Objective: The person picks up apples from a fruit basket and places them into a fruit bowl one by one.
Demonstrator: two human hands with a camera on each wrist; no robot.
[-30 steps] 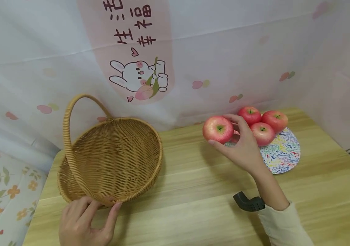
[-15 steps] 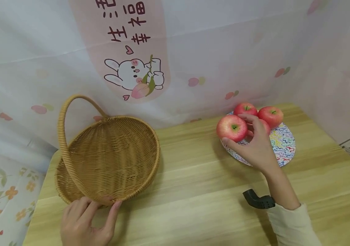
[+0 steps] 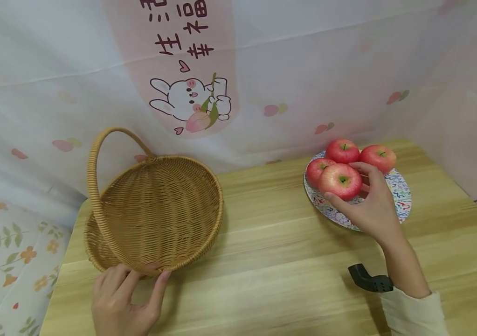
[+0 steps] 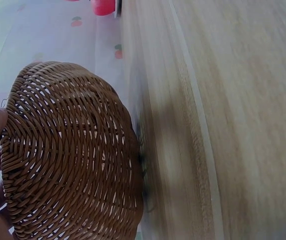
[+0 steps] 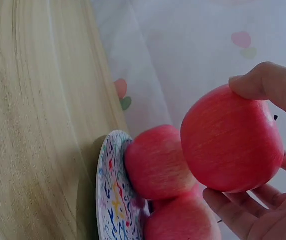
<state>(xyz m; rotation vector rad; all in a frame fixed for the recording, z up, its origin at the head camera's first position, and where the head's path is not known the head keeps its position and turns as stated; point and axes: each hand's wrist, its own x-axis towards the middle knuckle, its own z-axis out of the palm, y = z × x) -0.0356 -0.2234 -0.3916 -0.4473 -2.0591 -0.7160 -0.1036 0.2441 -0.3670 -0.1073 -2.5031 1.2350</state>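
My right hand (image 3: 370, 205) holds a red apple (image 3: 341, 182) between thumb and fingers, above the front of a colourfully patterned plate (image 3: 402, 193). In the right wrist view, the held apple (image 5: 233, 140) is off the plate (image 5: 113, 200), higher than the other apples (image 5: 158, 162). Three more apples sit on that plate: one at the back (image 3: 342, 150), another at the right (image 3: 378, 158), and a third at the left, partly hidden by the held one. My left hand (image 3: 127, 298) pinches the near rim of a wicker basket (image 3: 158, 210), where its handle joins. The basket's inside shows no fruit.
A wood-grain table (image 3: 259, 261) lies under everything, with its right edge beyond the plate. Behind it hangs a white printed cloth (image 3: 288, 70) with a rabbit picture. Floral fabric (image 3: 11, 261) is at the left. A black wrist strap piece (image 3: 370, 280) sticks out at my right wrist.
My right hand has carried the apple rightward, from the plate's left side to over its front. The left hand keeps its hold on the basket rim.
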